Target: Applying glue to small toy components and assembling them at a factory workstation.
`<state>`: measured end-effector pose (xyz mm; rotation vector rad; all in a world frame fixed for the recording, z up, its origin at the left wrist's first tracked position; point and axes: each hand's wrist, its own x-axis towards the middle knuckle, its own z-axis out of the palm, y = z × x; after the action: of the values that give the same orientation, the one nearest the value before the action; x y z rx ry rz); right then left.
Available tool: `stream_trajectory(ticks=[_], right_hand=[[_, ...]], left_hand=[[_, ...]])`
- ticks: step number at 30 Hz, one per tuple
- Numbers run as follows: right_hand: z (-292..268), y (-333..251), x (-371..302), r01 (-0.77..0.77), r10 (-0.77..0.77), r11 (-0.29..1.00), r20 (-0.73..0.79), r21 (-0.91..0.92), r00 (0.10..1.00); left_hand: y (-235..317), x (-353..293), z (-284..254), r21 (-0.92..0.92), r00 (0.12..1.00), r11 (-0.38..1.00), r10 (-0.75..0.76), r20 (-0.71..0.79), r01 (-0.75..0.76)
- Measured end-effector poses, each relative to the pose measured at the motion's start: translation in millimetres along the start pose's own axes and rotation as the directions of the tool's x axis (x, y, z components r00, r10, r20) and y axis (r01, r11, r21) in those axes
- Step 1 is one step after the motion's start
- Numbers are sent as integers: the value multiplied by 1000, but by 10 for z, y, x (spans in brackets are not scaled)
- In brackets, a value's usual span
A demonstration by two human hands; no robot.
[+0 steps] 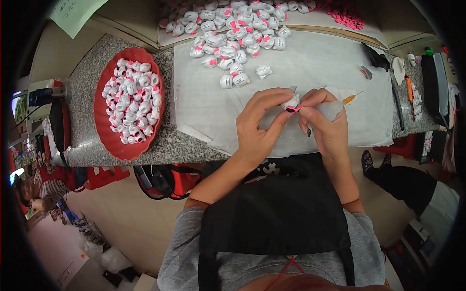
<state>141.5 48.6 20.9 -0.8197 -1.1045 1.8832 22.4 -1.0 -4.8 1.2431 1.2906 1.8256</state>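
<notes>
Over the white paper on the worktop, my left hand (259,121) pinches a small white toy head (292,101) between thumb and fingers. At its lower side sits a tiny pink piece with dark ovals (293,109), like miniature sunglasses. The thumb and fingertips of my right hand (326,121) close on the right end of this piece. A translucent squeeze bottle (332,109) with an amber needle tip (348,99) is tucked in the same hand. Beyond my hands, a single white head (263,71) lies apart from a heap of similar heads with pink bows (233,39).
A red scalloped dish (101,123) full of white and pink heads stands on the granite worktop (80,131) at left. Small pink parts (347,17) are piled at the far right. Tools, including an orange one (408,88), lie right. Other people sit at both sides.
</notes>
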Motion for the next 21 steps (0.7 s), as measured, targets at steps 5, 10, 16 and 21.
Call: stream_trajectory(ticks=[5, 10, 16, 21], right_hand=[[-41, 18, 6, 36, -36, 998, 2, -55, 999], [-37, -20, -6, 158, -162, 984, -47, -86, 986], [-35, -72, -16, 73, -54, 988, 135, -137, 989], [-110, -26, -32, 53, -33, 984, 116, -172, 993]], left_hand=[[5, 6, -20, -109, 998, 994, 10, 56, -4], [93, 24, -32, -396, 954, 868, -258, 155, 299], [26, 15, -81, -418, 936, 842, -263, 234, 341], [-1, 29, -76, -381, 947, 890, -143, 288, 250]])
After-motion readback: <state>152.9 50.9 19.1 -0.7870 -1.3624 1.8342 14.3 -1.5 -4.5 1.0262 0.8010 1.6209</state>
